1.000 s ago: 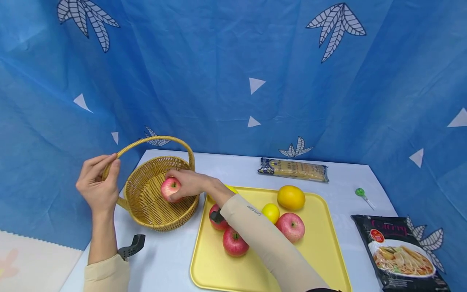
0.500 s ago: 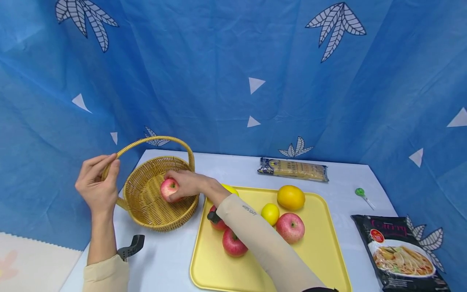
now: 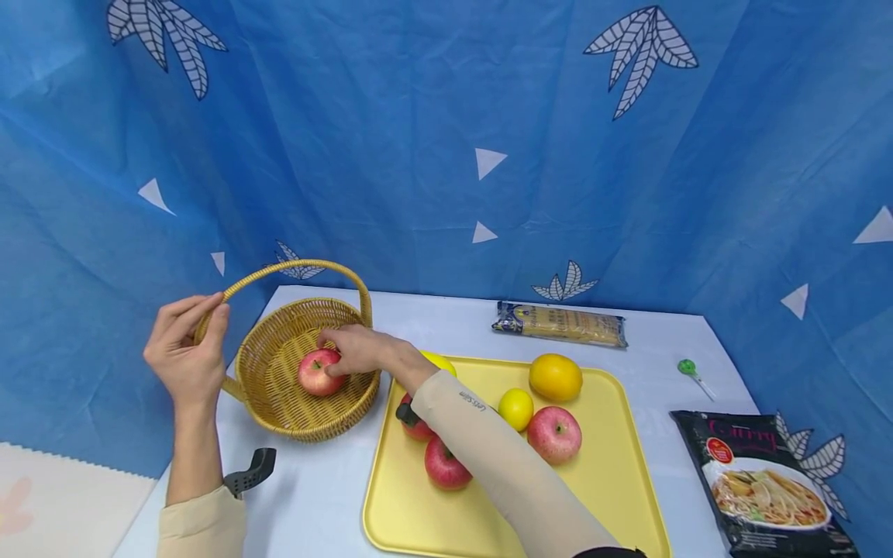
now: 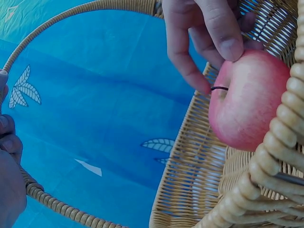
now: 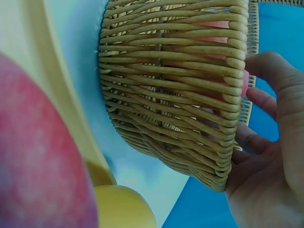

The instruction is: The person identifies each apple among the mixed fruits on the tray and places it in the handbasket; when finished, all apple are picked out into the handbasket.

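Note:
A red apple [image 3: 314, 374] lies on the floor of a wicker basket [image 3: 314, 425] at the table's left. My right hand [image 3: 352, 347] reaches over the rim, thumb and fingertips curled onto the apple's top. In the left wrist view the fingers [image 4: 209, 33] touch the apple [image 4: 249, 104] beside its stem. The right wrist view shows the basket wall [image 5: 171, 85] with my right hand [image 5: 280, 156] behind it. My left hand [image 3: 184, 353] grips the arched handle [image 3: 300, 266] at its left end, holding the basket tilted.
A yellow tray [image 3: 600, 496] right of the basket holds several fruits: red apples [image 3: 555, 432], a lemon [image 3: 516, 408], an orange [image 3: 555, 377]. A noodle packet [image 3: 561, 324], a green lollipop [image 3: 689, 367] and a black curry bag [image 3: 763, 480] lie farther right. A blue curtain hangs behind.
The apple has sunk from my right palm to the basket floor, a little down and left. My right fingers now sit only on its top. The left hand has stayed on the handle.

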Motion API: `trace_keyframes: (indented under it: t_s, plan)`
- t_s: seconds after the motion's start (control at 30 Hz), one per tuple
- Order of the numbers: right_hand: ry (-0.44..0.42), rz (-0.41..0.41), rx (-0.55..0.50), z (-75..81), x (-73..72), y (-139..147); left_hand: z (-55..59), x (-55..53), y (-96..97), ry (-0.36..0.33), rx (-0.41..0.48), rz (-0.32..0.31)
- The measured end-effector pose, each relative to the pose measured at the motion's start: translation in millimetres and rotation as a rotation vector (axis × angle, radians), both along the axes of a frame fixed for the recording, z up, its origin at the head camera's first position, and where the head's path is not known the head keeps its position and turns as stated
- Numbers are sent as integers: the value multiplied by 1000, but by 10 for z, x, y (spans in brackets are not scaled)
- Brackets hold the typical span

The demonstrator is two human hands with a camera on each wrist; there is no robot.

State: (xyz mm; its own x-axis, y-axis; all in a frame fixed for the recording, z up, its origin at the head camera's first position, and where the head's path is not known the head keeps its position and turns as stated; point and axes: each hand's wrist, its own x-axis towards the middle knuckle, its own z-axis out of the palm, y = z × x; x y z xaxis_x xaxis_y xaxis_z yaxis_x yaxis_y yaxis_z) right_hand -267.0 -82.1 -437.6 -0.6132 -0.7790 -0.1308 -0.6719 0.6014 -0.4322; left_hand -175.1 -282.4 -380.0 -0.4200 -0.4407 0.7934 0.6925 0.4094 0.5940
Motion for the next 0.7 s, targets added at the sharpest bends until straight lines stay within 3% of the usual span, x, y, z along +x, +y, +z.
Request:
trace_keyframes:
  t_s: [0.33,0.7]
  plan:
    - [24,48,23,-13,6,12,9,12,1,-18,-9,10]
    - [7,-1,17,-25,57,-17,14,1,-2,-8,3,6]
